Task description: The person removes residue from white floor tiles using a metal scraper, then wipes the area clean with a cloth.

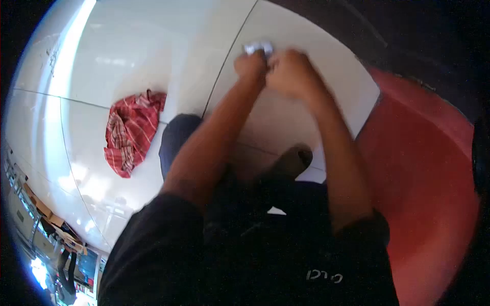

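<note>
Both of my hands are close together over the pale tiled floor (286, 122), near the top of the head view. My left hand (250, 66) is closed at a small whitish, shiny object (259, 48), which is blurred and partly hidden by the fingers. Just to the right, my right hand (291, 74) is curled, its fingertips at or beside my left hand; whether it grips anything is hidden by blur. A crumpled red checked cloth (133, 130) lies on the floor to the left, apart from both hands.
A red surface (423, 178) runs along the right side, with a dark area (398, 35) above it. My dark-clad knee (178, 137) is beside the cloth. At the lower left are shelves, cardboard boxes (43, 206) and a distant person (66, 270).
</note>
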### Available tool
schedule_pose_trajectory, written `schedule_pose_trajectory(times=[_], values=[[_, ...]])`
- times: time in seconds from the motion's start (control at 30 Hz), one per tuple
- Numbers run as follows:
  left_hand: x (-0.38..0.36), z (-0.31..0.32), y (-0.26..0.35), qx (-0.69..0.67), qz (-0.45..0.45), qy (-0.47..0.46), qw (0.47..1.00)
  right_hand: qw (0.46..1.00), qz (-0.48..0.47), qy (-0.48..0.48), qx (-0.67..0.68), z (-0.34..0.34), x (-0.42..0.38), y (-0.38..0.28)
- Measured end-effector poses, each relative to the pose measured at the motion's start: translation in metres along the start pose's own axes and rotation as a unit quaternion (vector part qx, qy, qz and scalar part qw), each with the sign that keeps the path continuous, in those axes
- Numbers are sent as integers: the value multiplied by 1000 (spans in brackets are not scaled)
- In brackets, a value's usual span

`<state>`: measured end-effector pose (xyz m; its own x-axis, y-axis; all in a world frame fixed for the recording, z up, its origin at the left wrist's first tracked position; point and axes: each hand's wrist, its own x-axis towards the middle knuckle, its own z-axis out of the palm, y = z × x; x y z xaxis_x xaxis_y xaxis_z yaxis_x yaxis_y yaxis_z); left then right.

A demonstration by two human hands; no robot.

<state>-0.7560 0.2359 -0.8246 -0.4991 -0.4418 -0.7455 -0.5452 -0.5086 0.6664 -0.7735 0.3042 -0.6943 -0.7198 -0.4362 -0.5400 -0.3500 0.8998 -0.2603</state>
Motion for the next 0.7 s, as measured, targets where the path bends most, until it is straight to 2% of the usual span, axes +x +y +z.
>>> schedule_pose_trajectory(times=[0.03,0.07,0.1,0.13,0.17,0.2,0.23,0.27,0.33,0.37,0.4,0.43,0.47,0.5,0.53,0.57,0.6,0.67,0.7], values=[[12,9,13,-46,-34,25,998,997,-70,11,-29,-12,23,7],[25,18,27,-93,-66,53,992,997,-70,27,-13,-24,41,9],[25,16,34,108,30,-17,994,998,-35,31,40,-38,47,5],[26,9,45,305,124,-83,941,999,-30,19,4,-44,49,-2],[16,3,48,460,186,-115,861,999,-24,5,-31,-46,47,-9],[7,-3,49,590,260,-126,754,998,-25,43,-33,-38,35,-12],[23,2,26,441,175,-105,874,996,-25,82,-35,-23,22,-11],[39,7,3,260,107,-59,958,996,-9,79,-32,-18,25,-9],[47,11,5,147,66,-77,984,998,-2,41,-44,-23,40,-4],[47,16,14,198,78,-94,973,998,-5,2,-57,-28,44,2],[46,21,24,248,93,-110,958,1000,5,14,3,-38,51,9],[46,26,34,296,109,-125,941,1000,1,5,-27,-42,49,9],[39,18,31,420,207,-144,872,999,-4,-7,-53,-41,46,7],[35,12,32,534,303,-153,774,997,-12,-13,-78,-40,46,3],[22,9,28,580,298,-136,745,999,36,13,-15,-36,27,-5],[34,12,9,399,188,-121,889,997,39,54,25,-25,17,-5],[47,16,-10,170,101,-65,978,997,47,52,20,-19,20,-3],[48,25,-2,161,101,-27,981,998,40,38,13,-20,30,7],[28,35,27,80,18,19,996,999,21,22,8,-27,38,13]])
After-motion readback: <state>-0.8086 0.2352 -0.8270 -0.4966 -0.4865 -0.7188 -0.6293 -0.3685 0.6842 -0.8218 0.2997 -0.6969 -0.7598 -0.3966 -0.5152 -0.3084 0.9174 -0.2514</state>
